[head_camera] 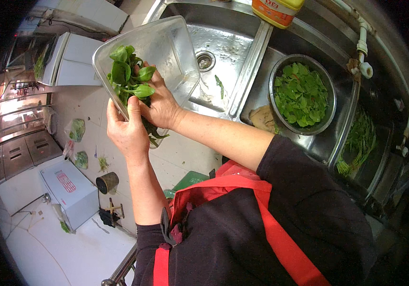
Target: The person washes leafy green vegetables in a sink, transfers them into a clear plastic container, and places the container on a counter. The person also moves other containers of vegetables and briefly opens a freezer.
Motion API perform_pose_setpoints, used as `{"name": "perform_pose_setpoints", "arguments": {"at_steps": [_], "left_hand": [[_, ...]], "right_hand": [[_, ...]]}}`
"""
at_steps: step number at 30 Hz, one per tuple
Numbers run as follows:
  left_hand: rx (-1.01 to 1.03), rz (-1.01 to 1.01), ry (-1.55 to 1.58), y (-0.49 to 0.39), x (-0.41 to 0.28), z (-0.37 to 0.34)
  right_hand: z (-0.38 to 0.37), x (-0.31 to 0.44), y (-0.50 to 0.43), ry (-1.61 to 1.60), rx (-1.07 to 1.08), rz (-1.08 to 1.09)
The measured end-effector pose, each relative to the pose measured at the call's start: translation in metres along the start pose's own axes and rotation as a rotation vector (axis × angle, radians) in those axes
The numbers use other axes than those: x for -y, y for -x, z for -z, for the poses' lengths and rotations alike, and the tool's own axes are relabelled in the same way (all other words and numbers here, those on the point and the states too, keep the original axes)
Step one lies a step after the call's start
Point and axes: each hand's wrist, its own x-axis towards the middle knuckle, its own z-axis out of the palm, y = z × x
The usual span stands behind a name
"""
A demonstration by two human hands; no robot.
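Note:
A clear plastic container (168,46) is tilted over the left sink basin, its rim towards the lower left. My left hand (128,132) grips that rim between thumb and fingers. Inside the mouth of the container, my right hand (161,103) holds a bunch of leafy greens (122,71) with broad, spinach-like leaves. Some stems and leaves hang below my hands, and part of the bunch is hidden by them. To the right, a round metal bowl (333,107) full of loose green leaves (299,94) stands in the other basin.
A loose leaf (219,86) lies near the drain (205,60) in the left basin (236,46). A yellow plastic jug (279,10) stands beyond the divider. Long-stemmed greens (358,143) lie at the right, near pipes (363,39). Bagged greens (77,129) and a white box (69,191) are at the left.

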Motion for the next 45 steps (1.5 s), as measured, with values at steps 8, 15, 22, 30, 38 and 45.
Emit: {"name": "perform_pose_setpoints", "arguments": {"at_steps": [8,15,22,30,38,45], "left_hand": [[0.049,0.042,0.016,0.005,-0.001,-0.01],[0.084,0.037,0.026,0.009,0.012,-0.017],[0.123,0.605,0.496,0.046,0.084,-0.019],[0.177,0.959,0.97,0.1,0.139,-0.007],[0.328,1.096,0.969,0.15,0.136,-0.048],[0.278,1.203,0.661,0.187,0.12,-0.062]], "right_hand": [[0.01,-0.004,0.01,-0.069,-0.079,-0.047],[0.024,-0.005,0.014,-0.001,-0.003,-0.121],[0.092,-0.012,0.048,0.15,0.382,-0.306],[0.205,-0.035,0.128,0.058,0.208,-0.251],[0.32,-0.073,0.228,0.288,0.078,-0.879],[0.361,-0.09,0.264,0.402,0.21,-1.028]]}}
